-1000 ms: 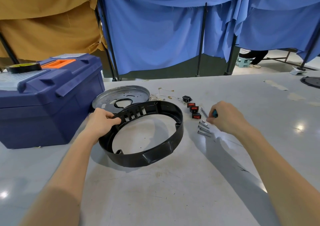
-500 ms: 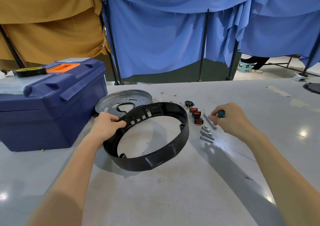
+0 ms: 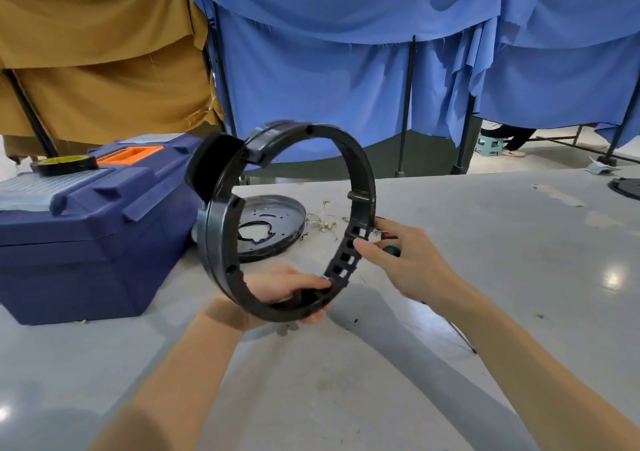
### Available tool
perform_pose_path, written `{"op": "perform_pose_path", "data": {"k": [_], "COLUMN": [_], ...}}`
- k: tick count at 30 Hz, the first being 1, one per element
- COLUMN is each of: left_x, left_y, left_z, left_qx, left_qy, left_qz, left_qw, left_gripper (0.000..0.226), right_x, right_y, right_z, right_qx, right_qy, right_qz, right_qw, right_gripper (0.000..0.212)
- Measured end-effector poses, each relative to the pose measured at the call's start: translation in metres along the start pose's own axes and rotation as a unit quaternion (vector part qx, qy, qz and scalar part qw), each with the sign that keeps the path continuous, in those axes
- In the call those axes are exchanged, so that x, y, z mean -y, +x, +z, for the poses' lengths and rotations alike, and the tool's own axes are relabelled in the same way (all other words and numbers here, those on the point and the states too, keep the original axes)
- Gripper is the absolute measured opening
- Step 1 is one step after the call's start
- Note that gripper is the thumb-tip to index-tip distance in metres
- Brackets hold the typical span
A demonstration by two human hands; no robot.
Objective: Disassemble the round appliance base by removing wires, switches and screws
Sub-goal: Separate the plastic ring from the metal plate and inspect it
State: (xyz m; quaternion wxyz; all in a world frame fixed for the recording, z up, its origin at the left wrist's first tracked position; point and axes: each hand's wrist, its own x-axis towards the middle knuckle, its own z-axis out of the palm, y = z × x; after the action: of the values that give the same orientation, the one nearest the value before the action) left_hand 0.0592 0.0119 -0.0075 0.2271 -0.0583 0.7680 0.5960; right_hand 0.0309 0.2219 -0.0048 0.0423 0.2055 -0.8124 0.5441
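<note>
The left hand point(image 3: 277, 286) has its fingers clamped on the lower rim of the black round plastic appliance ring point(image 3: 221, 229), raised upright above the grey desk point(image 3: 346, 398). The right hand point(image 3: 408, 263), fingers curled around a teal-handled tool point(image 3: 392, 251), touches its slotted side. Behind lies a round metal plate point(image 3: 273, 218).

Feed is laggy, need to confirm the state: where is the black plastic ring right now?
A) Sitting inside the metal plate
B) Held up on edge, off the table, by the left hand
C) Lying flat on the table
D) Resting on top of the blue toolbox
B: the left hand grips the bottom of the black ring, which stands on edge above the table, while the right hand touches its slotted side.
</note>
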Motion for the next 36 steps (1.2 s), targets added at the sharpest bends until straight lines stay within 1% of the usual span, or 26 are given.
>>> {"op": "perform_pose_path", "data": {"k": [3, 7, 13, 16, 19, 21, 23, 25, 26, 27, 28, 29, 30, 31, 32, 33, 34, 35, 36], "left_x": [0.005, 0.008, 0.008, 0.009, 0.009, 0.010, 0.013, 0.012, 0.011, 0.007, 0.003, -0.002, -0.005, -0.007, -0.009, -0.011, -0.012, -0.016, -0.020], "left_y": [0.003, 0.005, 0.007, 0.010, 0.013, 0.014, 0.015, 0.018, 0.019, 0.018, 0.017, 0.012, 0.006, -0.002, -0.011, -0.019, -0.026, -0.031, -0.035], "left_z": [0.012, 0.018, 0.020, 0.021, 0.021, 0.017, 0.009, -0.004, -0.012, -0.020, -0.029, -0.038, -0.046, -0.053, -0.057, -0.059, -0.060, -0.056, -0.050], "left_qx": [0.045, 0.069, 0.105, 0.123, 0.148, 0.171, 0.168, 0.114, 0.061, -0.013, -0.107, -0.212, -0.312, -0.399, -0.472, -0.537, -0.595, -0.634, -0.648], "left_qy": [-0.081, -0.089, -0.086, -0.066, -0.094, -0.112, -0.129, -0.193, -0.235, -0.276, -0.301, -0.297, -0.275, -0.252, -0.234, -0.214, -0.185, -0.149, -0.109], "left_qz": [-0.008, -0.017, -0.034, -0.012, 0.005, 0.007, 0.003, 0.011, 0.029, 0.053, 0.083, 0.115, 0.150, 0.189, 0.231, 0.276, 0.323, 0.365, 0.403], "left_qw": [0.996, 0.993, 0.990, 0.990, 0.985, 0.979, 0.977, 0.975, 0.970, 0.959, 0.944, 0.924, 0.897, 0.861, 0.818, 0.767, 0.712, 0.665, 0.637], "left_gripper": [0.028, 0.029, 0.038, 0.042, 0.054, 0.050, 0.054, 0.060, 0.061, 0.060, 0.055, 0.049, 0.046, 0.042, 0.039, 0.036, 0.035, 0.035, 0.035], "right_x": [0.001, 0.003, 0.004, 0.003, 0.003, 0.003, 0.003, 0.001, 0.000, 0.000, -0.001, -0.001, -0.001, -0.001, -0.001, -0.001, -0.001, -0.001, -0.001], "right_y": [0.003, 0.002, 0.001, 0.002, 0.003, 0.004, 0.004, 0.004, 0.004, 0.004, 0.004, 0.004, 0.004, 0.005, 0.005, 0.006, 0.006, 0.006, 0.007], "right_z": [-0.001, -0.004, 0.000, 0.002, 0.001, -0.002, -0.006, -0.011, -0.014, -0.017, -0.019, -0.020, -0.020, -0.019, -0.018, -0.017, -0.014, -0.012, -0.009], "right_qx": [-0.039, -0.042, -0.076, -0.115, -0.143, -0.156, -0.167, -0.176, -0.179, -0.180, -0.180, -0.181, -0.180, -0.178, -0.177, -0.177, -0.177, -0.176, -0.175], "right_qy": [-0.005, 0.004, -0.039, -0.076, -0.082, -0.070, -0.060, -0.061, -0.063, -0.068, -0.078, -0.091, -0.106, -0.121, -0.135, -0.147, -0.158, -0.168, -0.175], "right_qz": [0.001, 0.016, 0.026, 0.036, 0.046, 0.059, 0.077, 0.086, 0.089, 0.091, 0.093, 0.095, 0.096, 0.095, 0.094, 0.092, 0.090, 0.090, 0.091], "right_qw": [0.999, 0.999, 0.996, 0.990, 0.985, 0.983, 0.981, 0.979, 0.978, 0.977, 0.976, 0.975, 0.973, 0.972, 0.970, 0.969, 0.967, 0.966, 0.965], "right_gripper": [0.013, 0.008, 0.009, 0.015, 0.018, 0.019, 0.019, 0.020, 0.021, 0.021, 0.021, 0.020, 0.020, 0.019, 0.020, 0.021, 0.022, 0.023, 0.024]}}
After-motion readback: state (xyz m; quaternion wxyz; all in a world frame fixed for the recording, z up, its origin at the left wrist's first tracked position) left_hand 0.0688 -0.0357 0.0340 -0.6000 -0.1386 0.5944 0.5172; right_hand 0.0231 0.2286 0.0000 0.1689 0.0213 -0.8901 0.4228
